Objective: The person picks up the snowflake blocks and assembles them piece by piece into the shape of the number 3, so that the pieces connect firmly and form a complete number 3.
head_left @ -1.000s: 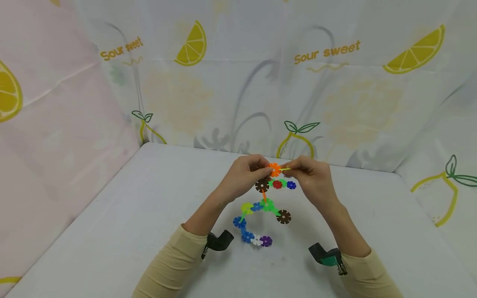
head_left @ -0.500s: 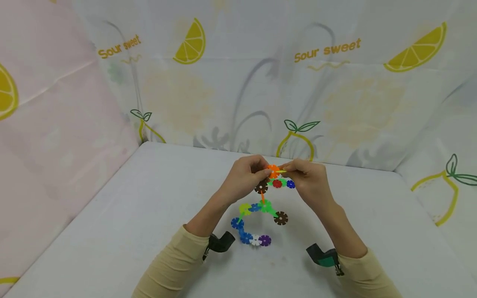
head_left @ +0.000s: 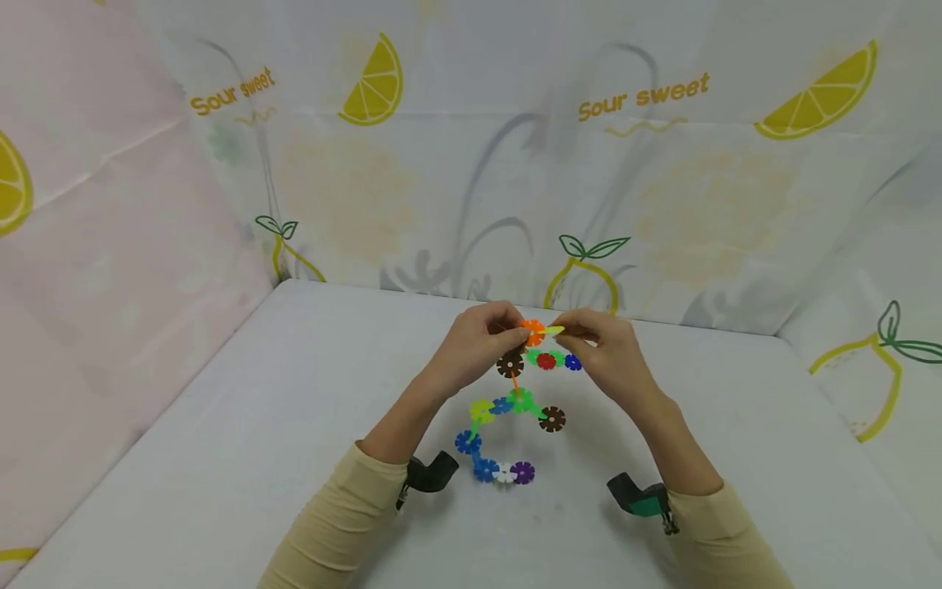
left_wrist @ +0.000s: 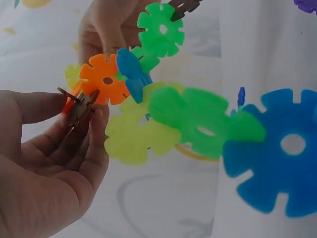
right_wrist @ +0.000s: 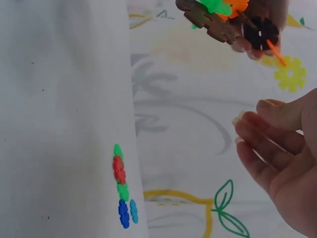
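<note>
My left hand (head_left: 478,339) pinches a chain of coloured plastic snowflake discs near its far end, by a brown disc (left_wrist: 81,106) and an orange disc (head_left: 533,332) in the left wrist view. A yellow disc (right_wrist: 290,74) sticks out from the orange one. Just right of it, my right hand (head_left: 607,348) has its fingers loosely bent, with a gap to the yellow disc in the right wrist view. The chain hangs toward me through green (head_left: 521,400), yellow and blue discs, ending in a white disc (head_left: 504,472) and a purple disc (head_left: 523,472).
On the white table (head_left: 353,368), beyond the chain, lie a red disc (head_left: 546,361), green discs and a dark blue disc (head_left: 573,361); a light blue disc (right_wrist: 134,211) shows beside them in the right wrist view. A lemon-print cloth (head_left: 441,164) stands behind the table.
My right fingers have come away from the yellow disc, which they pinched before. The orange disc, left hand and chain have shifted slightly left.
</note>
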Demonstrator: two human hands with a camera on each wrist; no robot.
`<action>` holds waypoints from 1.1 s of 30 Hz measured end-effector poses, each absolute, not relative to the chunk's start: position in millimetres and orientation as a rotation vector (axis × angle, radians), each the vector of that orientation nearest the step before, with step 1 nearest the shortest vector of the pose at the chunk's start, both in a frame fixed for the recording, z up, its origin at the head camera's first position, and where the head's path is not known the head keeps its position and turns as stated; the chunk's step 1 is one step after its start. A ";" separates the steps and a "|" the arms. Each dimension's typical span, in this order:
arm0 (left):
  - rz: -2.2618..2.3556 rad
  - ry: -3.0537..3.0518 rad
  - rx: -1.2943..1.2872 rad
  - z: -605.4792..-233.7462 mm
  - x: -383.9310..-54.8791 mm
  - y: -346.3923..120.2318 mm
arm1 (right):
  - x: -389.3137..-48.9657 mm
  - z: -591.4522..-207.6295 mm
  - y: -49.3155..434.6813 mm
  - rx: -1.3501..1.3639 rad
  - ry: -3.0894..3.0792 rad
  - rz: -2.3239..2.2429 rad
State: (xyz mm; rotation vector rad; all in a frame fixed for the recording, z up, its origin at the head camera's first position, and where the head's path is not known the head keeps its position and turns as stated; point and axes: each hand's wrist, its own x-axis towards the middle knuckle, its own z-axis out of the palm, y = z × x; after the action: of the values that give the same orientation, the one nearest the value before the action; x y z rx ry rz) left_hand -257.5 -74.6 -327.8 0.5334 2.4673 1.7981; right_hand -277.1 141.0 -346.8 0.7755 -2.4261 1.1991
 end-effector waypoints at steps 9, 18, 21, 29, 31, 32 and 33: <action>1.779 2.482 0.544 -327.3 -257.9 -77.8 | -297.7 -382.9 146.6 0.688 -2.807 1.128; 1.747 2.494 0.557 -326.2 -256.8 -76.6 | -308.8 -405.0 156.6 0.795 -2.999 1.104; 1.729 2.493 0.570 -324.9 -255.8 -76.0 | -309.2 -407.6 156.5 0.840 -3.010 1.086; 1.715 2.499 0.570 -324.3 -255.5 -75.8 | -306.7 -408.0 153.4 0.892 -2.987 1.048; 1.711 2.509 0.561 -324.4 -255.6 -76.0 | -307.0 -408.2 150.6 0.874 -3.009 1.026; 1.709 2.515 0.557 -324.5 -255.8 -76.0 | -307.2 -408.4 149.1 0.867 -3.022 1.004; 1.707 2.521 0.555 -324.6 -255.9 -76.1 | -307.5 -408.5 147.8 0.852 -3.042 0.985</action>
State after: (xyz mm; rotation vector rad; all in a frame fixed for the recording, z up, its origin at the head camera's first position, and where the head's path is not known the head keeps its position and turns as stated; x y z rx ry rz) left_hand -255.9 -76.1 -324.6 0.5547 2.5213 1.7070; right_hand -307.5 147.8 -408.5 0.8520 -3.0416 0.9854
